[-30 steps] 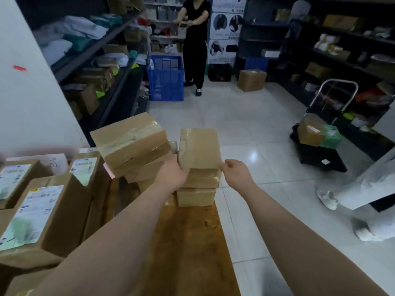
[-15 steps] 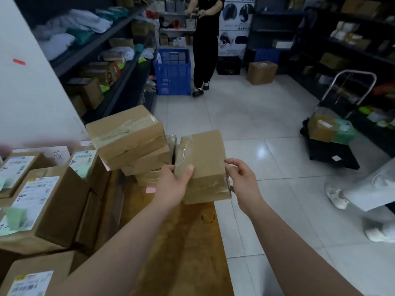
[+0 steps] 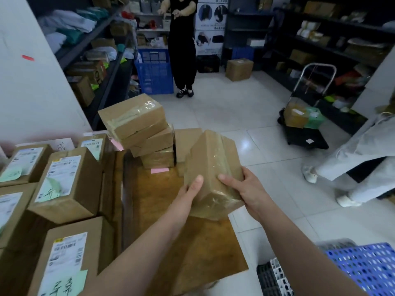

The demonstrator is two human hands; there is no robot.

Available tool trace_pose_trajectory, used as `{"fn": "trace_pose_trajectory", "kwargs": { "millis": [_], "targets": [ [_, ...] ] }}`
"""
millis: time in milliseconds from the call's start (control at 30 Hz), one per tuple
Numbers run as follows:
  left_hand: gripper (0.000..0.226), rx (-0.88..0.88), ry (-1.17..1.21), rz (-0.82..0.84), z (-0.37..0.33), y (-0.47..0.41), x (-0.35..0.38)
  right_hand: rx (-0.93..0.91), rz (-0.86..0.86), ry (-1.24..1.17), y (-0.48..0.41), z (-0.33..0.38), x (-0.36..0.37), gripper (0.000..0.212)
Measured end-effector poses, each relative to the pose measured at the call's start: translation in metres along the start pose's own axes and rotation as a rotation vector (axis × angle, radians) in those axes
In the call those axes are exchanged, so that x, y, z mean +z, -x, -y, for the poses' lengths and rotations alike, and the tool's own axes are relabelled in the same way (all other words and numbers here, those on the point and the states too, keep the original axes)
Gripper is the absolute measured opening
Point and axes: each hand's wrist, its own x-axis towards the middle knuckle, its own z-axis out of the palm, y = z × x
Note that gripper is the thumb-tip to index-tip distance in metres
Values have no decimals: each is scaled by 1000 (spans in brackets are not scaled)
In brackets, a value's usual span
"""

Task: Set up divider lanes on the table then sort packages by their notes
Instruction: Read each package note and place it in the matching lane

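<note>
Packages are being sorted: one taped package (image 3: pixel 212 174) is being clasped between the left hand (image 3: pixel 188 194) and right hand (image 3: pixel 245 190), tilted above the table's (image 3: pixel 192 242) right edge, probably so its note can be found.

pale glossy tiled floor (image 3: pixel 224 116) catches a light glare. dark shelving (image 3: pixel 320 39) lines both sides, a white wall (image 3: pixel 32 92) stands left, and a blue crate (image 3: pixel 155 71) sits by the shelves.
</note>
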Motion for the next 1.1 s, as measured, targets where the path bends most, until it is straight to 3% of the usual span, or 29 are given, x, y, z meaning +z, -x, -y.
{"fn": "trace_pose_trajectory", "kwargs": {
  "millis": [133, 300, 533, 700, 900, 967, 1100],
  "targets": [
    [112, -14, -24, 55, 23, 22, -8, 1, 52, -20, 39, -25, 26, 91],
    [81, -90, -19, 20, 56, 41, -25, 44, -22, 17, 68, -55, 44, 34],
    [49, -234, 162, -32, 108, 45, -46, 109, -104, 402, 90, -95, 52, 42],
    [65, -158, -76, -128, 128, 50, -51, 193, -77, 193, 96, -116, 43, 19],
    [48, 40, -333, -292, 124, 50, -47, 316, -33, 196, 83, -128, 28, 24],
    [49, 9, -325, -330, 123, 49, -43, 321, -57, 221, 81, -125, 23, 7],
    [58, -125, -217, -345, 124, 46, -29, 236, -101, 222, 76, -123, 5, 14]
  ]
}}
